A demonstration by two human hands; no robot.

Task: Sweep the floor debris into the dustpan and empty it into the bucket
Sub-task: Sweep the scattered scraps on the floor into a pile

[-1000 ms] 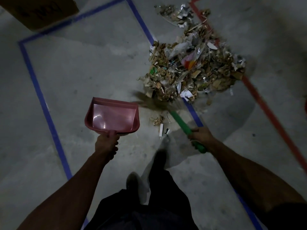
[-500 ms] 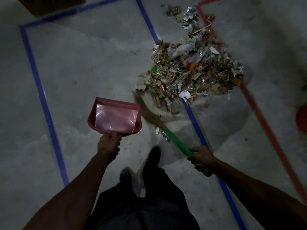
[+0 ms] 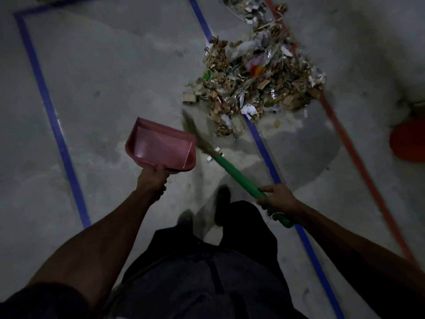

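left hand (image 3: 152, 180): fingers curled round the handle of the pink dustpan (image 3: 161, 147), holding it low, pan mouth facing away from the person toward the pile.
right hand (image 3: 279, 200): gripping the green handle of the broom (image 3: 239, 178) near its end, index finger laid along it.
broom head: brown bristles blurred, just beside the dustpan's right edge; cannot tell if touching.
dustpan contents: looks bare inside, shiny pink floor.
debris pile (image 3: 255, 74): paper, cardboard bits, plastic wrap heaped on the concrete floor (image 3: 103, 77), lying across a blue tape line (image 3: 259, 143) and a red tape line (image 3: 349, 143), ahead of the pan, apart from it.
strays: few white scraps by the broom neck.
bucket (image 3: 408, 141): orange, right edge, partly cut off.
person: dark trousers, shoes below.
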